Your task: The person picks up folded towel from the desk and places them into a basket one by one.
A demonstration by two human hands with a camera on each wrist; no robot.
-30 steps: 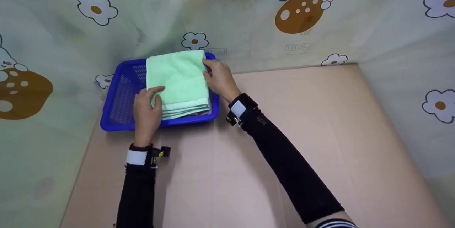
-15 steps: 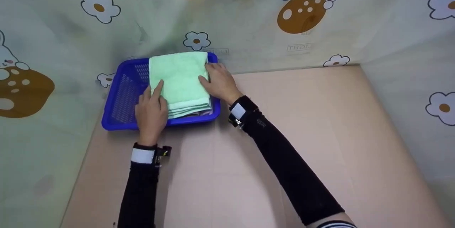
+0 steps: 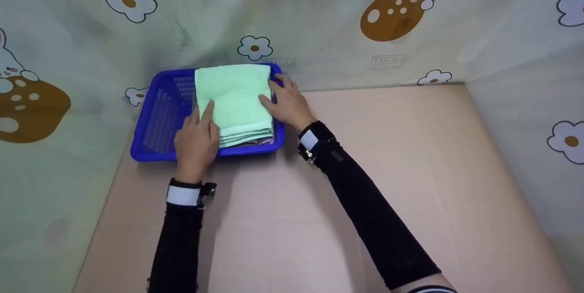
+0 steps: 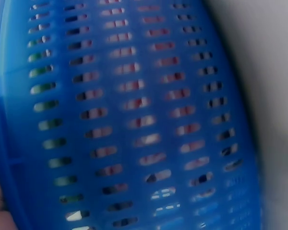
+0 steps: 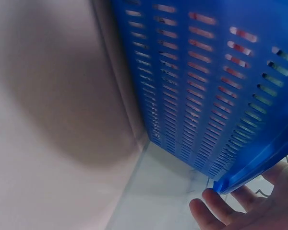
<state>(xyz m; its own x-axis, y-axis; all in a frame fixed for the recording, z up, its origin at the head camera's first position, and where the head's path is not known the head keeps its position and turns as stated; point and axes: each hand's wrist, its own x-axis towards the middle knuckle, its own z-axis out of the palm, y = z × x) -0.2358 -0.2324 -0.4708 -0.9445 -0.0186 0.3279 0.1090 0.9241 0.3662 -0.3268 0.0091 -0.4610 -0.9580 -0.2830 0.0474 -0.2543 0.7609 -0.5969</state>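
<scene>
A stack of folded light green towels [image 3: 235, 96] lies in the right part of a blue perforated plastic basket [image 3: 141, 154]. My left hand [image 3: 197, 144] reaches over the basket's front rim, its straight index finger against the left side of the top towel. On the opposite side my right hand [image 3: 290, 105] has its fingers spread at the towel's right edge and the basket rim, thumb tip on the towel. In the right wrist view, the fingers [image 5: 209, 211] show beside the rim. Through the slots of the basket wall [image 4: 134, 112], red, white and green cloth shows in the left wrist view.
The basket stands on a beige tabletop [image 3: 365, 170], close to a back wall covering [image 3: 319, 33] printed with rabbits and flowers. Similar sheeting rises at both sides. Inside, the basket's left part [image 3: 166, 110] shows its bare perforated wall.
The towel stack has shifted slightly right within the basket. My left index finger has straightened along its left side. The right fingers have spread from the towel's edge. The camera has moved slightly.
</scene>
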